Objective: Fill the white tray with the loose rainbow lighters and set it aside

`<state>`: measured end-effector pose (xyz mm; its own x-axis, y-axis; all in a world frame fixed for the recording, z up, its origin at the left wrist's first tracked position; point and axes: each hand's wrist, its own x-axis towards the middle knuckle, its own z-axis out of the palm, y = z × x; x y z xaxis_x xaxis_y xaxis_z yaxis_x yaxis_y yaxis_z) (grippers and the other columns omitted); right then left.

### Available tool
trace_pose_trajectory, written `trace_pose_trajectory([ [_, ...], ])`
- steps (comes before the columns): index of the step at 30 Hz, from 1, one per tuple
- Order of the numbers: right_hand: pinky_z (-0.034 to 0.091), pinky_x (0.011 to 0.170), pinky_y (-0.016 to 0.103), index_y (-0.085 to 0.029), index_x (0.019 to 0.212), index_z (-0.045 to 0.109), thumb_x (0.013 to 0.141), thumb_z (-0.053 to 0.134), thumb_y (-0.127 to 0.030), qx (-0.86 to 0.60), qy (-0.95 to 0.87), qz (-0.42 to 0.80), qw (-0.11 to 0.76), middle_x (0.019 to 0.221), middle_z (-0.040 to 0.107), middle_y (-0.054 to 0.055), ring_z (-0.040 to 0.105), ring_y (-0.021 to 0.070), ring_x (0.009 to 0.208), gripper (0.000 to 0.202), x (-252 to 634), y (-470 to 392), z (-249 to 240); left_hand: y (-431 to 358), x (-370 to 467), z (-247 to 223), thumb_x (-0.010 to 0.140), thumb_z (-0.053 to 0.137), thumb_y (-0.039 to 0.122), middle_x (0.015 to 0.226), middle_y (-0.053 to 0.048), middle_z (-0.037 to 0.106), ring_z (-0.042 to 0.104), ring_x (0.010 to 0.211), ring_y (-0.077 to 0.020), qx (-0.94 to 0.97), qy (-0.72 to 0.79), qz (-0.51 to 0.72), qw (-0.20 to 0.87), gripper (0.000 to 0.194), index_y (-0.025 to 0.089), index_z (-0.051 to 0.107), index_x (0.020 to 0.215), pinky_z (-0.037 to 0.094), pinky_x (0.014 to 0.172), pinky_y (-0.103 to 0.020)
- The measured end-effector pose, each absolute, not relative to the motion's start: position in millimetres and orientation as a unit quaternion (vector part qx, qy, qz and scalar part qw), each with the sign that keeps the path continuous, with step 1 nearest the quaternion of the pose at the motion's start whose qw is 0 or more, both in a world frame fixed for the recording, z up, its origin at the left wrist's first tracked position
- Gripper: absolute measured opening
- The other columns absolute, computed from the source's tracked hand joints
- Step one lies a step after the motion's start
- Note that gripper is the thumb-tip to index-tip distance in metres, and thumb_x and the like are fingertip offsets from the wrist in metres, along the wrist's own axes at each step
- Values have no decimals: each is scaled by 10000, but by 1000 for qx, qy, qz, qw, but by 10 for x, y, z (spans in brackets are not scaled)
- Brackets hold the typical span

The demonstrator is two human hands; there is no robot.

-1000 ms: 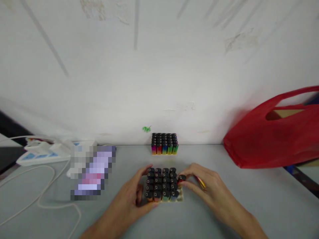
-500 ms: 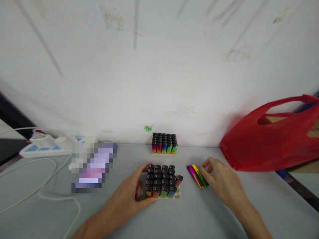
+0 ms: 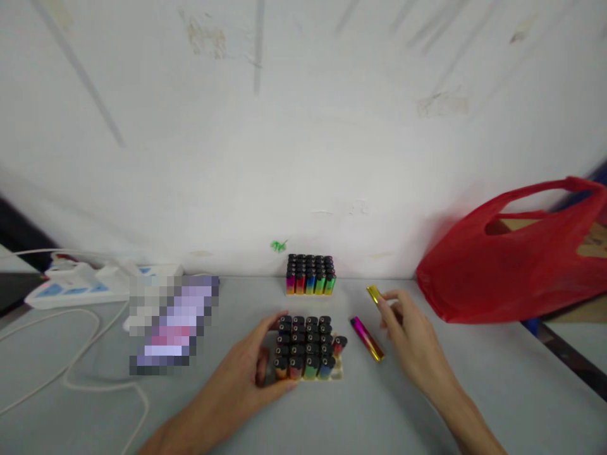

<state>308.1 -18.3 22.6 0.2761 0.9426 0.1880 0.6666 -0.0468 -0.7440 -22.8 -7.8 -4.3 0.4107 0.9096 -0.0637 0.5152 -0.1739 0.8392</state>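
Note:
My left hand is wrapped round the left side of a pale tray filled with upright, black-topped lighters. One lighter leans at the tray's right side, where some slots show. My right hand pinches a yellow-gold lighter between thumb and fingers, its lower part hidden by the hand. A magenta and gold lighter lies on the table between the tray and my right hand.
Behind the tray, a block of colourful lighters stands near the wall. At the left are a pixelated phone, a power strip and white cables. A red bag rests at the right.
My right hand has lifted the yellow lighter off the table and turned it, away from the magenta one. My left hand stays round the tray. The view has shifted slightly.

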Motion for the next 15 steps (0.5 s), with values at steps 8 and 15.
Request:
trace_pose_trajectory([
  [8,453,729,315,-223,721,641,944,825,-646,-551,-471,408,555,746,624,33,639,257,896,511,2735,-216,332,-71,-226,-42,887,867,398,706,70,613,574,606,-192,727,482,247,422,940,246,407,1692,417,568,-250],
  [15,478,647,271,-205,1089,781,881,912,-616,-437,-290,597,607,944,652,24,537,148,698,479,2624,-246,284,-87,-203,7,884,861,390,781,25,710,622,627,-199,721,485,247,430,932,222,418,1687,465,566,-250],
])
